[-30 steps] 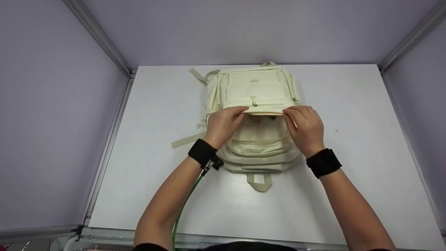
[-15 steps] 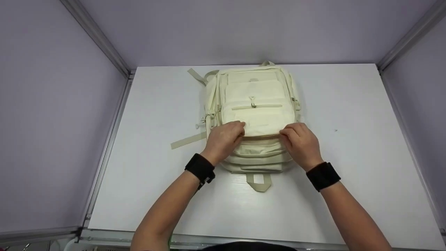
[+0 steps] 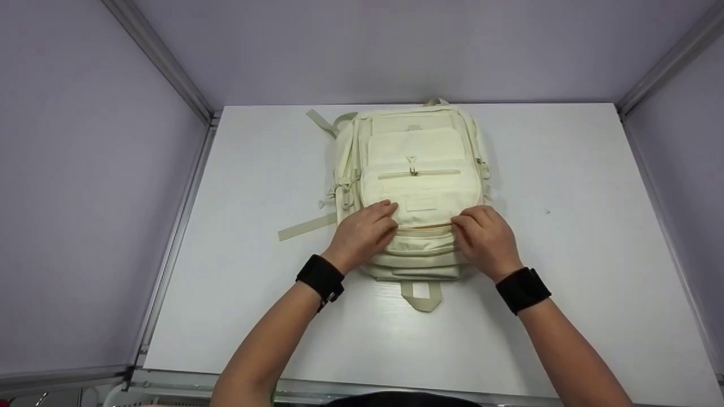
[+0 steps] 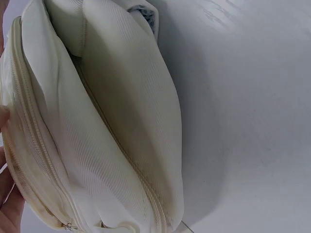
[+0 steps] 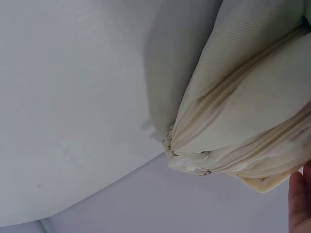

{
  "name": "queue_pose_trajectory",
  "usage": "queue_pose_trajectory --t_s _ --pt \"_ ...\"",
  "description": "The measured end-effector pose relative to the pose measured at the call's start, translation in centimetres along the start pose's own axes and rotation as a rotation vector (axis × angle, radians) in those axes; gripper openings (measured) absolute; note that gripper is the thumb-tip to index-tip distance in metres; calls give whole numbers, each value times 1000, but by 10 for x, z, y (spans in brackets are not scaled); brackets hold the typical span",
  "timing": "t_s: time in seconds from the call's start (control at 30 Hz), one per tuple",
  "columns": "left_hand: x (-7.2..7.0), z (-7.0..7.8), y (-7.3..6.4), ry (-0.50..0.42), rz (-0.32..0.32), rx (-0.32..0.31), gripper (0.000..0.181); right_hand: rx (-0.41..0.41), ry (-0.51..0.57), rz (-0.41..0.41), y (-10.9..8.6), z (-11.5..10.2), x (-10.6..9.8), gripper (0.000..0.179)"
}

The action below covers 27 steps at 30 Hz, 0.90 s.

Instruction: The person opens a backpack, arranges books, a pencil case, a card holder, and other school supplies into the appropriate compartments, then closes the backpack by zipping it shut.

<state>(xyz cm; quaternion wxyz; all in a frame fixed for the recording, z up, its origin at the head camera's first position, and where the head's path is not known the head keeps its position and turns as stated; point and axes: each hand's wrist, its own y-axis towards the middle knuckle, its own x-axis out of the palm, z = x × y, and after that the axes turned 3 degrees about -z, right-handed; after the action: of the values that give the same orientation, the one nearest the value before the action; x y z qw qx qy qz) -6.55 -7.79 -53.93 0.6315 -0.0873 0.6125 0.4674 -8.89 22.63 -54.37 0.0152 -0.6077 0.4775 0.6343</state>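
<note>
A cream backpack (image 3: 418, 152) lies on its back on the white table, its grab loop (image 3: 421, 305) towards me. My left hand (image 3: 365, 232) pinches the near edge of its front pocket panel, left of the middle. At the same edge, to the right, my right hand (image 3: 486, 237) pinches the fabric between thumb and fingers. The left wrist view shows the zippers (image 4: 39, 126) along the bag's end and fingers (image 4: 9, 208) at its edge. In the right wrist view, fingers (image 5: 299, 199) meet the pocket edge; the fingertips are partly out of frame.
Loose webbing straps (image 3: 305, 227) stick out from the backpack's left side. Grey-violet panels (image 3: 396, 51) stand behind and at both sides of the table (image 3: 565, 169). A small speck (image 3: 547, 212) lies right of the bag. A metal rail runs along the front edge.
Both hands have moved towards me, lowering the front panel from its lifted position. It now lies down over the pocket opening, which was visible a second ago.
</note>
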Motion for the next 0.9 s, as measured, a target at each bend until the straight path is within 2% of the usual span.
queue_pose_trajectory --t_s 0.1,0.2,0.37,0.43,0.53,0.63,0.7,0.77,0.83,0.9 --pt "0 -1 0 4 -11 -1 11 -29 9 28 9 -7 4 12" --pt "0 -1 0 1 -15 -6 11 -76 18 15 23 -19 9 15" --pt "-3 -2 2 -34 -17 -29 13 -139 7 -104 45 -43 21 25" --pt "-6 -5 3 -60 -1 -70 15 -141 8 -151 51 -50 25 29" --pt "-13 -13 9 -94 48 -206 19 -123 9 -215 60 -59 29 36" --pt "-20 -27 20 -116 57 -419 24 -111 11 -261 69 -66 34 41" --pt "-24 -38 28 -136 23 -551 27 -103 2 -286 74 -69 37 42" --pt "-25 -48 34 -157 -33 -650 30 -93 -12 -303 77 -73 41 40" --pt "-23 -57 38 -177 -85 -714 31 -85 -30 -310 77 -77 46 37" --pt "-20 -63 40 -181 -123 -746 31 -75 -36 -313 77 -79 51 33"
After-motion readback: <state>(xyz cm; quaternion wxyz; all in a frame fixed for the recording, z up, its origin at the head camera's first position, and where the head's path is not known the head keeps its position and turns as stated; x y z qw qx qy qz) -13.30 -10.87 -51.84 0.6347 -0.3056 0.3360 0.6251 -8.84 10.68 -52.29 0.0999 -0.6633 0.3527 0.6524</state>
